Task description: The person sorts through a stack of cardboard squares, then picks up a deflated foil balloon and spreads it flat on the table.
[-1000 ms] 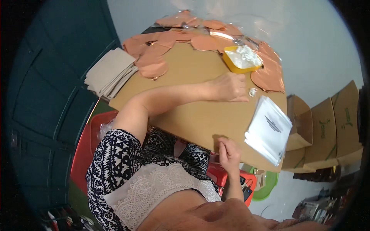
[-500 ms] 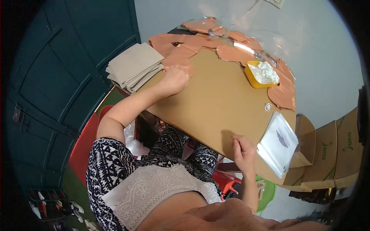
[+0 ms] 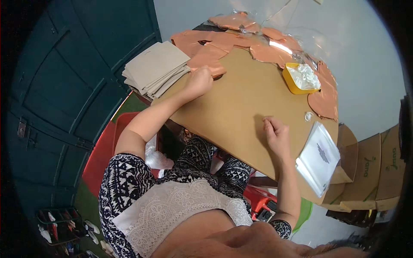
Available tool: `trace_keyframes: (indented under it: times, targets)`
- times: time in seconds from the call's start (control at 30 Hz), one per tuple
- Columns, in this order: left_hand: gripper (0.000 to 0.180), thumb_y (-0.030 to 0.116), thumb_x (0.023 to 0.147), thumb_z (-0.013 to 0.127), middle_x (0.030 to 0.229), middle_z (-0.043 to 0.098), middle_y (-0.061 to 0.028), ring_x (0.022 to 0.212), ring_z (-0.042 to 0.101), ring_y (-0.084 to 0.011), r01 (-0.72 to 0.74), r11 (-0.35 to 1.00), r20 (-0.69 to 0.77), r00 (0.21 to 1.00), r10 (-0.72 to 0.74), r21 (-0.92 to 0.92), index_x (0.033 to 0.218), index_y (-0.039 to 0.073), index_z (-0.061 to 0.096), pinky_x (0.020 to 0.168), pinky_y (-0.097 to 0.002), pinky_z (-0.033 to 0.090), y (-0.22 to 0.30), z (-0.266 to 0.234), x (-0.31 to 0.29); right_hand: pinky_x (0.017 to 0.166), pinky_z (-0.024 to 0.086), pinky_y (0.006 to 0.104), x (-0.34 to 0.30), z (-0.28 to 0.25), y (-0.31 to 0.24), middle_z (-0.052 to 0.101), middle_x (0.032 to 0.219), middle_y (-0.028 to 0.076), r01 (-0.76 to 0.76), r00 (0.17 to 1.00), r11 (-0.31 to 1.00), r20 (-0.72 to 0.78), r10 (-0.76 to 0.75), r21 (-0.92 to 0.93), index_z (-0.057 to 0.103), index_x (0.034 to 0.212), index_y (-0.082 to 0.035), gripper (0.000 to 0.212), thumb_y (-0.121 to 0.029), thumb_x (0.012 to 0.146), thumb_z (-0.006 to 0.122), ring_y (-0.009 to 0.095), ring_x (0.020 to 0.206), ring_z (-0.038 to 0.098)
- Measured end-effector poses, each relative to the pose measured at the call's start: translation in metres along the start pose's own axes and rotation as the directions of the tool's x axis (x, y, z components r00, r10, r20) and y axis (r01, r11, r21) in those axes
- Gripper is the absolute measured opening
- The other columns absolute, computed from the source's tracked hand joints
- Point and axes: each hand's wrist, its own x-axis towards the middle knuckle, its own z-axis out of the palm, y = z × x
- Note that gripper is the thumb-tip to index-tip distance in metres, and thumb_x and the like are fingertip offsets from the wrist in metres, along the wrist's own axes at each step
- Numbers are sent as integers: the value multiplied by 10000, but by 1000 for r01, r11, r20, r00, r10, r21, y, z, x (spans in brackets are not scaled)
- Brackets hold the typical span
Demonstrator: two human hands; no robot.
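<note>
My left hand (image 3: 200, 82) is closed at the near edge of a flat rose-gold foil piece (image 3: 208, 64), at the far left of the brown table. The piece's right corner is slightly raised, with a dark gap under it. Its fingertips are partly hidden. Over the table's near right part is my right hand (image 3: 276, 132), its thumb and fingers pressed together; whatever they may hold is too small to make out. A stack of beige-grey cards or envelopes (image 3: 157, 64) lies left of the left hand. Clear printed plastic bags (image 3: 318, 159) lie right of the right hand.
More rose-gold foil pieces (image 3: 275, 53) line the table's far edge, some in clear plastic. A yellow box (image 3: 297, 86) holds white curled material, and a small white coil (image 3: 308, 116) lies near it. Cardboard boxes (image 3: 365, 172) stand at right, a green door (image 3: 77, 77) at left.
My right hand has moved forward over the table. My left hand has shifted slightly forward, and the foil piece's right corner has lifted. The view has shifted a little.
</note>
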Motion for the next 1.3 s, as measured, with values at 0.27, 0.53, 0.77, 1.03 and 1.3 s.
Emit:
trace_keyframes:
  times: [0.27,0.53,0.77,1.03,1.3]
  targets:
    - [228,129,777,597,1003,619,-198,978,579,-371,206,957,136,974,-181,-203,961,3,643,854,-439,440,-2,-2,2,568,403,211,-2,7,16,559,640,-6,-242,970,904,68,233,352,639,889,7,169,-114,917,525,62,619,507]
    - [224,140,730,662,693,630,-187,669,641,-284,231,855,137,973,-188,-464,871,-33,665,657,-367,485,-12,0,5,588,412,210,-1,10,13,564,639,-8,-269,963,897,76,259,350,642,914,10,173,-116,923,524,64,618,512]
    - [258,177,802,625,553,565,-97,545,524,-142,325,764,233,944,-232,-557,652,-29,585,534,-332,405,-15,-1,20,594,415,212,-2,11,16,563,636,-5,-243,970,915,87,227,322,638,901,16,178,-111,922,515,68,625,512]
    - [268,162,844,525,595,601,-93,600,605,-214,133,986,127,985,-119,-101,668,-9,631,605,-362,443,-18,-5,36,582,399,208,-3,11,16,549,646,-16,-227,973,915,111,201,334,637,863,6,173,-97,917,508,64,623,491]
    - [224,127,798,535,689,629,-170,697,645,-293,301,941,322,915,-241,-153,949,-2,637,635,-423,476,18,-57,76,521,410,214,-5,12,17,544,629,-8,-228,973,919,111,203,321,637,905,4,162,-86,912,502,58,570,495]
